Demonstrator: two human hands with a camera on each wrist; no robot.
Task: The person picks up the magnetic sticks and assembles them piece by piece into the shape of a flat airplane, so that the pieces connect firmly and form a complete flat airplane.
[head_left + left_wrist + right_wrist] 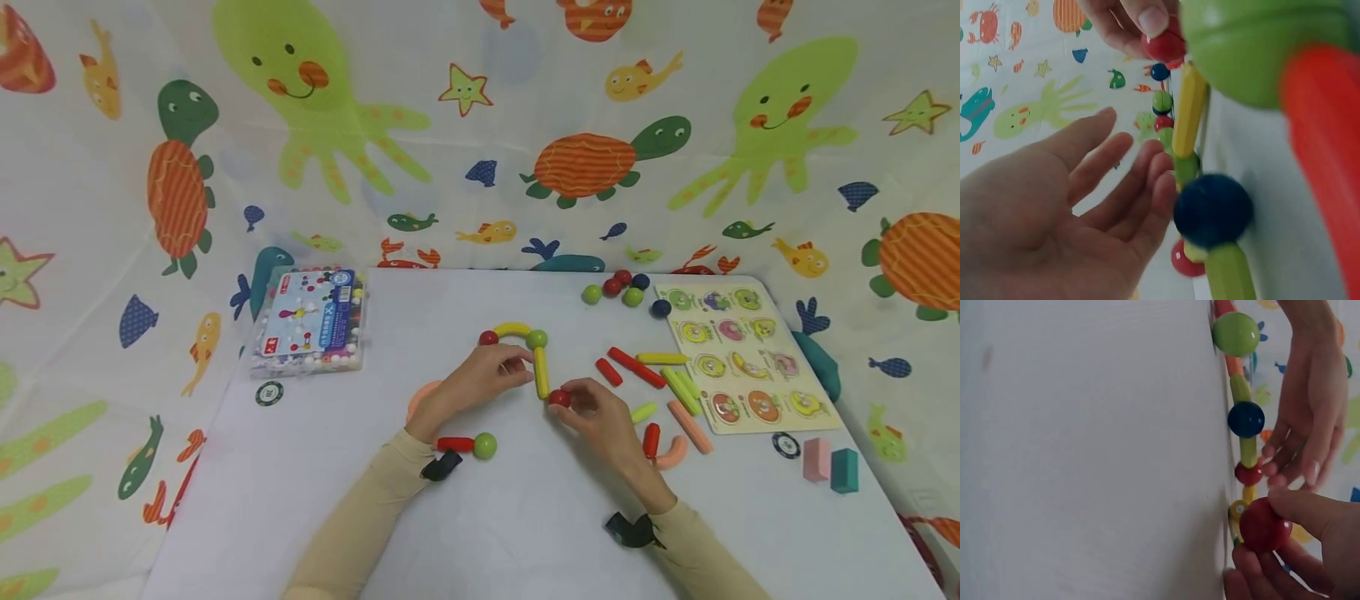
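My right hand pinches a red ball between thumb and fingers, close beside the near end of a straight yellow rod. At its far end the rod meets a green ball, from which a curved yellow rod runs to another red ball. My left hand hovers left of the straight rod with loosely bent fingers, holding nothing. Below it, mostly hidden in the head view, a navy ball with a light-green rod shows in the left wrist view.
A red rod with a green ball lies by the left wrist. Loose red, yellow, green and orange rods lie right, before a fruit-picture board. Several balls sit behind. A boxed bead set stands left.
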